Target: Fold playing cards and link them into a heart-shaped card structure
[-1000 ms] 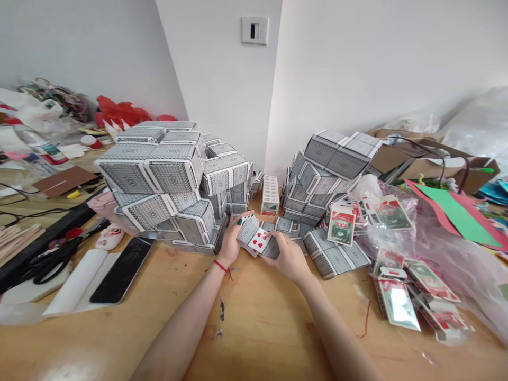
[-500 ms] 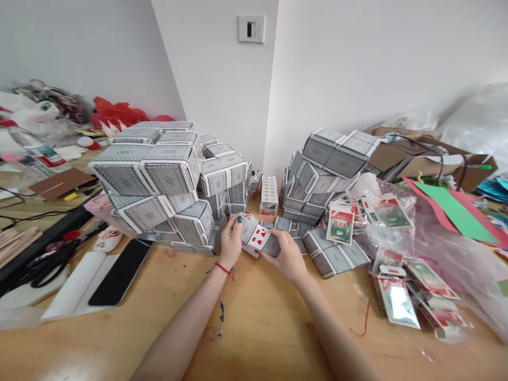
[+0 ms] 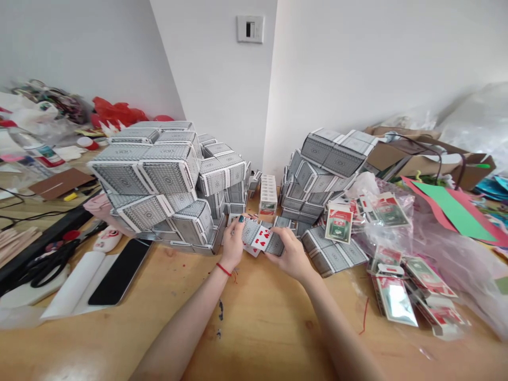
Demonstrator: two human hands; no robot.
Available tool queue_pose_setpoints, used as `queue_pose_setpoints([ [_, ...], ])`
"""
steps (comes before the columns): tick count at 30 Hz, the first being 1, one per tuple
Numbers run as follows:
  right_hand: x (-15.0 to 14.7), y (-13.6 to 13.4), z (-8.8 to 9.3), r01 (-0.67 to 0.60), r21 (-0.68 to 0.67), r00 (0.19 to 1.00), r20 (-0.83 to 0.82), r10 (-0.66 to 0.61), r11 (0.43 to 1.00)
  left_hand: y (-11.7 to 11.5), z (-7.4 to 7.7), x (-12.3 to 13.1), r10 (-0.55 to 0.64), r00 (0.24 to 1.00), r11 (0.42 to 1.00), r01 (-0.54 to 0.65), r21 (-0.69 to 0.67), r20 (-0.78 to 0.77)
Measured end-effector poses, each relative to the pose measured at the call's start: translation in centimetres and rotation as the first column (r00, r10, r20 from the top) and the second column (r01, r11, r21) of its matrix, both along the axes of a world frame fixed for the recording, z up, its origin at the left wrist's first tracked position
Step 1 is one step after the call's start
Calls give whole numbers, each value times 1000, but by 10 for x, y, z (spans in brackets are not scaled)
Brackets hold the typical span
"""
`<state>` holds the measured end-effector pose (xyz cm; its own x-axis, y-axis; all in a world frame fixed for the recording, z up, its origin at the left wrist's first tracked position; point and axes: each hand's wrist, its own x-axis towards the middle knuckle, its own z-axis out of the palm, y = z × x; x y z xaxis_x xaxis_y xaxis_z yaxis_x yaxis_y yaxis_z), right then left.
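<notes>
Several playing cards (image 3: 262, 238) are held between my two hands, low over the table; one shows red hearts and others show grey patterned backs. My left hand (image 3: 232, 244) is closed on their left end, thumb on top. My right hand (image 3: 291, 254) pinches the right end. Loose cards (image 3: 251, 250) lie just under them. Stacked blocks folded from cards rise on the left (image 3: 159, 174) and on the right (image 3: 323, 174). A joined pair of such card blocks (image 3: 335, 251) rests beside my right hand.
A row of upright card boxes (image 3: 268, 194) stands behind my hands. Opened card boxes (image 3: 397, 299) and clear plastic (image 3: 456, 270) lie to the right. On the left are a phone (image 3: 121, 272), white paper (image 3: 75, 286) and black scissors (image 3: 51, 262). The wall (image 3: 222, 79) closes off the back.
My hands and the cards between them have shifted very slightly to the right. The heart-faced card has turned a little. Nothing else has visibly moved.
</notes>
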<state>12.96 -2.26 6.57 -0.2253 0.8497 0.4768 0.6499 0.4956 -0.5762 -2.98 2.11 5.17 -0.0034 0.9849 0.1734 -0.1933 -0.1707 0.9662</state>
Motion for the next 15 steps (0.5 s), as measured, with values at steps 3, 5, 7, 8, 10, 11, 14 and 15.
queue_pose_setpoints([
  [3,-1,-1,0,3,-30,1000,-2,-4,1000,-1,2,1,3,1000,1000,-3,20,3],
  [5,-2,-1,-1,7,-30,1000,-13,-7,1000,-2,3,1,10,1000,999,-11,31,3],
  [7,-4,-1,-1,6,-16,1000,-23,-6,1000,-3,4,1,30,1000,999,-30,27,-3],
  [8,-4,-2,-1,5,-8,1000,-27,-6,1000,-4,4,1,44,999,999,-44,23,-5],
  [10,-6,-2,-1,11,8,999,-35,-10,1000,-4,4,2,68,998,998,-68,18,5],
  [11,-7,-2,-1,15,14,999,-39,-14,1000,-5,5,3,72,997,997,-72,20,18],
  [14,-11,-3,-2,43,14,997,-68,-42,999,-5,7,4,69,996,997,-70,30,56],
  [15,-13,-3,-3,58,13,995,-82,-57,998,-5,7,5,70,996,997,-72,31,60],
])
